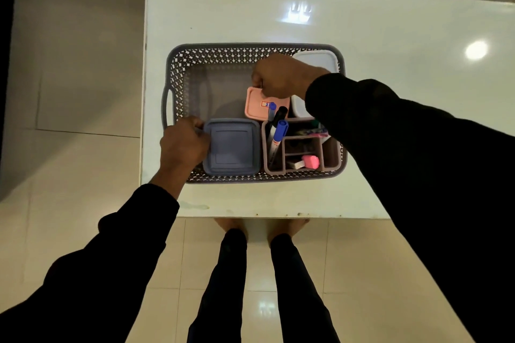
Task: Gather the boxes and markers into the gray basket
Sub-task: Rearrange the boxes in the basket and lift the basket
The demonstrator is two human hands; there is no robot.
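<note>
Gray basket [178, 69] on desk [390, 64] held blue box [231, 146], gripped by left hand [182, 145]; pink box [257, 104], pinched by right hand [281, 75]; markers [278, 133] stood in organizer [330, 153].

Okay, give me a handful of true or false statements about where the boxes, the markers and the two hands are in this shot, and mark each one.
1. The blue square lidded box lies inside the gray perforated plastic basket. True.
2. The left hand is at the pink lidded box. False: it is at the blue box's left edge; the right hand is at the pink lidded box.
3. Blue-capped markers stand in the mauve divided organizer. True.
4. The basket sits on the tiled floor. False: it rests on the white glossy table.
5. The organizer is outside the basket. False: it sits inside, at the near right corner.
</note>
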